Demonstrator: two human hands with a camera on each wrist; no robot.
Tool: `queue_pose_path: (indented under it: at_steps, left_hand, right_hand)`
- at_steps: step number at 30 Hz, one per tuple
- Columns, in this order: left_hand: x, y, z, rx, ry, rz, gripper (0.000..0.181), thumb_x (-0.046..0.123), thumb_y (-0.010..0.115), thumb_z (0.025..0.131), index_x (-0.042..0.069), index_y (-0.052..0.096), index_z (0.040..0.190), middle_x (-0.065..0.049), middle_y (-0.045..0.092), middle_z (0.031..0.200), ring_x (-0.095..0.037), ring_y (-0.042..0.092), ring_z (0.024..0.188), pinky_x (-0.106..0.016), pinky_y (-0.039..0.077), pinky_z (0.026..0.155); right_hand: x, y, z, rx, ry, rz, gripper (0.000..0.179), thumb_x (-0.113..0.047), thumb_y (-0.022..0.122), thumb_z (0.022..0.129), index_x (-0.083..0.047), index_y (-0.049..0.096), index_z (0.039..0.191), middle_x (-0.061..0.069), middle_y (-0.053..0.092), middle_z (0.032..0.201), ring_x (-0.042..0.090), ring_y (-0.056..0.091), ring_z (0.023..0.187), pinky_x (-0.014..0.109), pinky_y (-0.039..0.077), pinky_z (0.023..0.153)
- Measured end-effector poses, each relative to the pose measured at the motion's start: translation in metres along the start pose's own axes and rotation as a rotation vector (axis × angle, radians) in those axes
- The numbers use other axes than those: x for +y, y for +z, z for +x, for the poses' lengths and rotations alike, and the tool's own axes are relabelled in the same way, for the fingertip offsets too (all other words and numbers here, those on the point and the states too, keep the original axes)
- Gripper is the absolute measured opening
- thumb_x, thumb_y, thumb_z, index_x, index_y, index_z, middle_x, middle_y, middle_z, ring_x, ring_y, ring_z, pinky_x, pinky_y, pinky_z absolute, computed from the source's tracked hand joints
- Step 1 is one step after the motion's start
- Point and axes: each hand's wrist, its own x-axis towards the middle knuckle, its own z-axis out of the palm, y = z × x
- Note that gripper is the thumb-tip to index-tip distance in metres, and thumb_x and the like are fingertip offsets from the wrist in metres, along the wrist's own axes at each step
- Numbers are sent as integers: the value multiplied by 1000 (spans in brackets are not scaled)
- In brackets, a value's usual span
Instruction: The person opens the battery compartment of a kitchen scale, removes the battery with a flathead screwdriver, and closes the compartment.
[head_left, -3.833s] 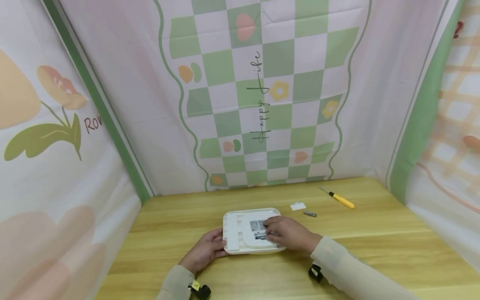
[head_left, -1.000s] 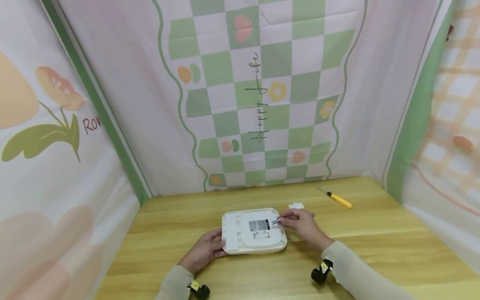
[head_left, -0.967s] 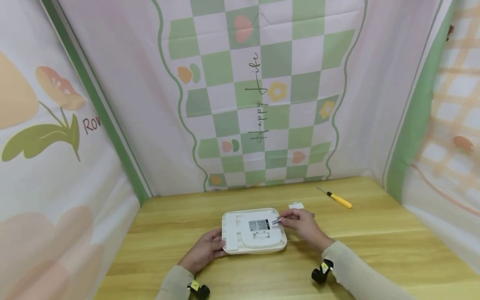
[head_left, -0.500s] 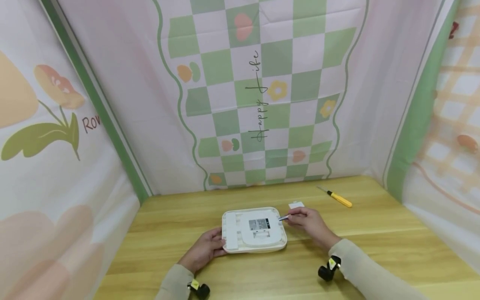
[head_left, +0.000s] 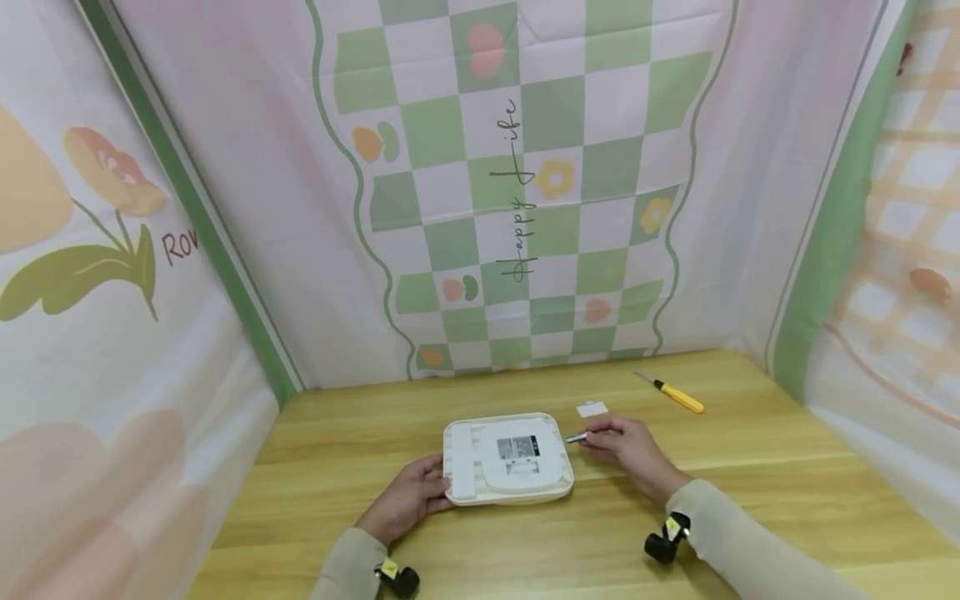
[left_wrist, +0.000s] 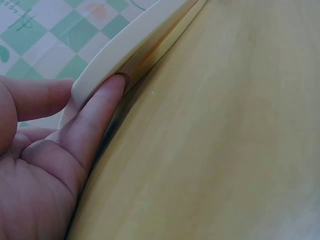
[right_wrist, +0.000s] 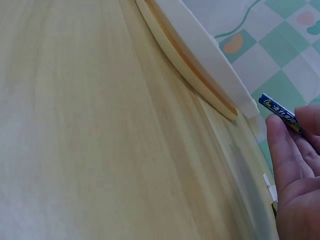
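Observation:
A white, rounded device lies back side up on the table, tilted slightly, with a printed label and an open battery slot. My left hand grips its left edge, one finger tucked under the rim in the left wrist view. Just off the device's right edge, my right hand pinches a slim battery between thumb and fingers. The right wrist view shows that battery's dark blue printed wrapper. A small white battery cover lies behind the right hand.
A screwdriver with a yellow handle lies at the back right of the wooden table. Printed cloth hangs behind the table and along both sides.
My right hand has moved from over the battery slot to the right of the device, taking a battery out. The loose battery on the table is now hidden. My left hand has stayed put.

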Motion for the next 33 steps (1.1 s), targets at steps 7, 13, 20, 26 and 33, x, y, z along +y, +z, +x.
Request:
queue_pose_path:
  at_steps: [7, 13, 20, 26, 33]
  left_hand:
    - [0, 1, 0, -11, 6, -6, 59, -3, 49, 97, -13, 19, 147, -26, 56, 126, -34, 59, 111, -43, 52, 93]
    - [1, 2, 0, -14, 7, -1, 58, -4, 48, 98, -13, 20, 147, -27, 55, 127, -35, 58, 112, -44, 52, 94]
    - [2, 2, -1, -22, 12, 0, 57, -4, 47, 98, -14, 19, 148, -26, 55, 127, -34, 59, 112, -43, 52, 93]
    - [3, 3, -3, -25, 22, 17, 58, -4, 47, 98, -15, 18, 147, -26, 56, 126, -32, 60, 110, -42, 53, 92]
    - [-1, 0, -1, -4, 14, 13, 57, -5, 47, 97, -14, 20, 147, -27, 56, 127, -33, 60, 110, -42, 53, 92]
  right_hand:
    - [2, -10, -2, 24, 16, -4, 30, 2, 60, 93, 20, 52, 116, 26, 61, 110, 30, 65, 102, 40, 52, 92]
    - [3, -19, -4, 43, 28, -24, 34, 0, 61, 93, 21, 50, 118, 32, 51, 123, 27, 65, 103, 36, 53, 91]
    - [3, -33, -7, 69, 35, -56, 35, -1, 62, 93, 21, 50, 118, 35, 42, 136, 22, 66, 101, 33, 53, 90]
    - [2, -43, -9, 77, 38, -80, 35, -1, 61, 94, 22, 49, 118, 34, 50, 127, 22, 66, 99, 33, 54, 89]
    - [-2, -51, -12, 87, 59, -72, 36, 1, 57, 95, 23, 45, 122, 32, 55, 121, 25, 66, 101, 34, 54, 90]
